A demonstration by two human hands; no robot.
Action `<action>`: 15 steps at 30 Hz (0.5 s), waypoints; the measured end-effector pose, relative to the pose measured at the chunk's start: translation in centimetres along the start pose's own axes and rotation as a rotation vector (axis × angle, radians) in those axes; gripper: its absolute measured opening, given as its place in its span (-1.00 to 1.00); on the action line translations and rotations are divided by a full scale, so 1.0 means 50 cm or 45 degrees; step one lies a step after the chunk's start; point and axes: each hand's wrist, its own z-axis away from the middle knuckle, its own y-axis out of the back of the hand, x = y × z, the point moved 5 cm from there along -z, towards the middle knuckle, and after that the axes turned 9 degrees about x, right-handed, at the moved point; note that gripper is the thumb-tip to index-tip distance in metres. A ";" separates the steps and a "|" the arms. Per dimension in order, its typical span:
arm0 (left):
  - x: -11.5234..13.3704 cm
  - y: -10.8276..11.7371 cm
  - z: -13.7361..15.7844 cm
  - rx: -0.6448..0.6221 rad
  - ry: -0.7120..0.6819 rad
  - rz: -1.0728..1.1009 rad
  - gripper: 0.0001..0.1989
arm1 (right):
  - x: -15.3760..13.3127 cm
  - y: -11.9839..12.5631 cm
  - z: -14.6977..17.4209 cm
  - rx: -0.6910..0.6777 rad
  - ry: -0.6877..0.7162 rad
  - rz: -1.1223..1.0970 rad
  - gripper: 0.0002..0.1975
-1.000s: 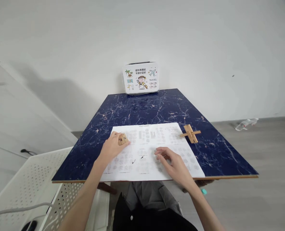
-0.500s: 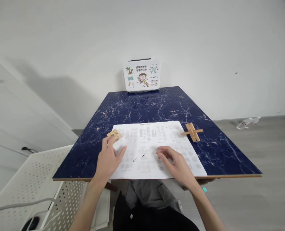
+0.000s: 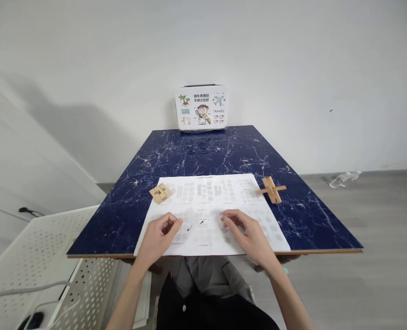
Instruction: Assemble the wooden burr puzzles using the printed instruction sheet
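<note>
A printed instruction sheet (image 3: 203, 206) lies spread at the front of the table. My left hand (image 3: 159, 234) rests on its left part, fingers loosely curled, a gap between thumb and forefinger, nothing visible in it. Just beyond that hand, a flat square wooden puzzle block (image 3: 160, 193) sits over the sheet's upper left corner. On the right part of the sheet is my right hand (image 3: 246, 231), its fingers bent and apart from the thumb, holding nothing that I can see. A cross-shaped wooden puzzle (image 3: 271, 189) stands at the sheet's upper right edge, partly on the table.
The dark blue marbled table (image 3: 203, 153) reaches back to a white wall. Against the wall stands a white case (image 3: 202, 108) with cartoon prints. A white perforated unit (image 3: 41, 243) with cables is at the left. A clear plastic item (image 3: 344, 179) lies on the floor at right.
My left hand has drawn back from the square puzzle block towards me, and its fingers have curled in. The right hand has stayed in place. The view has shifted slightly.
</note>
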 end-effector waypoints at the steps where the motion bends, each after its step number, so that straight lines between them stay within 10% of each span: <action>1: 0.002 0.000 0.001 0.002 -0.004 -0.004 -0.60 | 0.000 0.000 0.000 -0.001 0.007 0.001 -0.70; 15: -0.006 0.005 -0.002 0.054 -0.029 -0.005 -0.62 | 0.000 0.002 0.001 -0.003 -0.001 0.005 -0.72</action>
